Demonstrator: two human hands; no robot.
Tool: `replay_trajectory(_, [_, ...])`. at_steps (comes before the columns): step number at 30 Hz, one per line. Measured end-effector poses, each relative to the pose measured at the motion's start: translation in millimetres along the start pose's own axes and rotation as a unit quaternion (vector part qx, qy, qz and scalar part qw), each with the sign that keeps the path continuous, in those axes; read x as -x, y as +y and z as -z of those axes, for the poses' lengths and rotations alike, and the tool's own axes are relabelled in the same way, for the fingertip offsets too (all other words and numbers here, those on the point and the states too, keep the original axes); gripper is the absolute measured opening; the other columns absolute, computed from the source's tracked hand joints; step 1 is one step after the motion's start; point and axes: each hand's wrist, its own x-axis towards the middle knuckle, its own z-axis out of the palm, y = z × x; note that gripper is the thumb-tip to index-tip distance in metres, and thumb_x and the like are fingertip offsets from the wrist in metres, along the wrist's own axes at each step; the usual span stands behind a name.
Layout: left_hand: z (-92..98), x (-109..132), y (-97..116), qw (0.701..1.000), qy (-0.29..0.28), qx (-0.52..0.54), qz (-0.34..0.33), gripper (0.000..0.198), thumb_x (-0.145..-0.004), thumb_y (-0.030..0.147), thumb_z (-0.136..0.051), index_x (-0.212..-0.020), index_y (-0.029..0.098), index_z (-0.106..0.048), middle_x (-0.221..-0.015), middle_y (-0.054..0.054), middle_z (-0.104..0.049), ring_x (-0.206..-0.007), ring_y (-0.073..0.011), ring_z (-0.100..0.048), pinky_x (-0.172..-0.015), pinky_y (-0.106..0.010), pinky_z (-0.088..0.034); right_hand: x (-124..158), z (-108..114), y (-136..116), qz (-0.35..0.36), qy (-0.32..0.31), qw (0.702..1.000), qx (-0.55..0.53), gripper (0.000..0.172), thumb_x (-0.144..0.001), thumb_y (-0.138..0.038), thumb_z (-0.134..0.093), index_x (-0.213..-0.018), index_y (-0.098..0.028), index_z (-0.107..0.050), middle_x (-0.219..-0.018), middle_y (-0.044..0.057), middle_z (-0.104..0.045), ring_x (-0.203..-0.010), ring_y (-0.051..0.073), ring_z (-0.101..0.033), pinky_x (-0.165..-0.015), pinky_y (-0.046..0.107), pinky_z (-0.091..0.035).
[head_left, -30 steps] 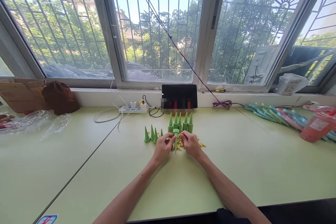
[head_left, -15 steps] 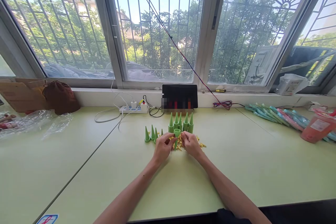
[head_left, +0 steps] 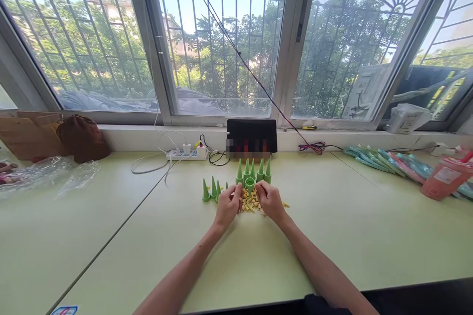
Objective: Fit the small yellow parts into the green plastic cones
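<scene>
A light green hollow cone (head_left: 250,183) is held with its round open end up, between my two hands. The fingertips of my right hand (head_left: 271,203) are closed at its right edge. My left hand (head_left: 228,205) is pinched just left of the cone, apart from it; whether anything is in its fingers is hidden. Beneath and between the hands lies a heap of small yellow pieces (head_left: 250,202). Behind them several green cones (head_left: 260,172) stand upright on cylindrical bases. More green cones (head_left: 206,192) stand left of my left hand, partly covered by it.
A dark tablet (head_left: 252,133) leans at the sill, beside a white power strip (head_left: 187,154) with cables. Plastic wrap (head_left: 40,172) and a brown bag (head_left: 83,138) are at left. A red drink cup (head_left: 445,179) and plastic packets (head_left: 380,160) lie right on the pale green table (head_left: 236,266).
My left fingers have come off the green cone and moved slightly left. The cone has risen a little and its open end tilts more toward me, now at my right fingertips.
</scene>
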Motion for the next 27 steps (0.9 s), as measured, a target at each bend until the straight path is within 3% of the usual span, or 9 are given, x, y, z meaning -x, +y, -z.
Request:
replay_trajectory(5, [-1.7,-0.5,5.3,0.987,-0.050,0.110,0.109,0.061,-0.081,0.068,-0.047,-0.058,0.012,-0.057,-0.050,-0.002,-0.055,-0.035,-0.0101,-0.047,-0.032,-0.021,-0.032,0.3,1.5,-2.9,0.042,-0.050,0.998,0.002,0.034,-0.097,-0.039,-0.037,-0.074,-0.018,-0.051,-0.061,-0.002,-0.047,-0.055,0.011,-0.041,-0.056,0.022,-0.034])
replay_trajectory(9, [-2.6,0.4,8.0,0.975,-0.073,0.144,0.152,0.064,-0.079,0.070,-0.049,-0.056,0.011,-0.058,-0.050,-0.005,-0.056,-0.035,-0.0100,-0.048,-0.033,-0.021,-0.032,1.2,1.5,-6.9,0.059,-0.069,0.996,0.010,0.033,-0.098,-0.037,-0.037,-0.076,-0.018,-0.053,-0.062,-0.002,-0.049,-0.055,0.011,-0.042,-0.056,0.022,-0.034])
replay_trajectory(27, [2.0,2.1,2.8,0.950,-0.146,0.215,0.170,0.054,-0.080,0.059,-0.057,-0.063,0.008,-0.062,-0.059,-0.007,-0.059,-0.041,-0.0098,-0.049,-0.036,-0.022,-0.034,3.8,0.7,-3.0,0.034,-0.068,0.997,0.007,0.035,-0.098,-0.039,-0.037,-0.072,-0.019,-0.049,-0.056,-0.004,-0.047,-0.050,0.010,-0.041,-0.052,0.021,-0.032])
